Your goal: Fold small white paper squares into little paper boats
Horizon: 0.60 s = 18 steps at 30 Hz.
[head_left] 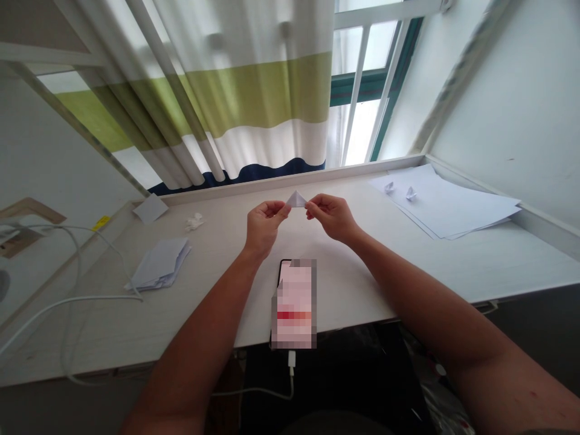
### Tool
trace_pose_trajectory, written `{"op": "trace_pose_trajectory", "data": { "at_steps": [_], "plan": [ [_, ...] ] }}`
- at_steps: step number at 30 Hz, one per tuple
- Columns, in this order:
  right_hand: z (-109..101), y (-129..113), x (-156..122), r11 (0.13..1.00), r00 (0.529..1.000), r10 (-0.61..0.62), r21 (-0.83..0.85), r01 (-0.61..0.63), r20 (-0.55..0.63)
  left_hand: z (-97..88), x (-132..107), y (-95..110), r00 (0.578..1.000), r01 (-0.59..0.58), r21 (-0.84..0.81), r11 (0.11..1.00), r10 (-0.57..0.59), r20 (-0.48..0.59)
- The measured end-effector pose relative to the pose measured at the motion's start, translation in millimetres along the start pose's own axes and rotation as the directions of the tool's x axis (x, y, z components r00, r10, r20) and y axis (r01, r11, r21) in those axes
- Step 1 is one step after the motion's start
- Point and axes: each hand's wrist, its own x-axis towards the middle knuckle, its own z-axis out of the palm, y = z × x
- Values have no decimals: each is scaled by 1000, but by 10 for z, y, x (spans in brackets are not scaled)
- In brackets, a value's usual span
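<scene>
A small piece of white paper [297,199], folded into a triangle with its point upward, is held above the desk. My left hand [266,225] pinches its left corner between thumb and fingers. At its right corner, my right hand [332,215] has its thumb and fingers closed on the paper. Below the hands a phone [294,305] lies near the desk's front edge, its screen blurred out. Two little folded paper shapes [410,193] stand on large white sheets [453,208] to the right.
At the left lie a stack of cut paper [159,264], a single paper square [151,208] and a crumpled paper scrap [194,222]. White cables [75,299] loop over the left side. A charging cable [291,365] hangs from the phone. A curtain [254,90] covers the window behind.
</scene>
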Motion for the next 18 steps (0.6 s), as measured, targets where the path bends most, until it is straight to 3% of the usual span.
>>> {"op": "trace_pose_trajectory", "data": {
  "at_steps": [8, 11, 18],
  "plan": [
    [9, 39, 8, 1000, 1000, 20, 6, -20, 16, -46, 41, 19, 992, -124, 71, 990, 126, -30],
    [14, 45, 12, 999, 999, 27, 26, -28, 24, -18, 34, 36, 979, -193, 24, 981, 194, -62],
    [12, 24, 12, 998, 1000, 24, 56, -25, 15, 52, 0, 48, 972, -204, -10, 979, 202, -118]
  ]
}}
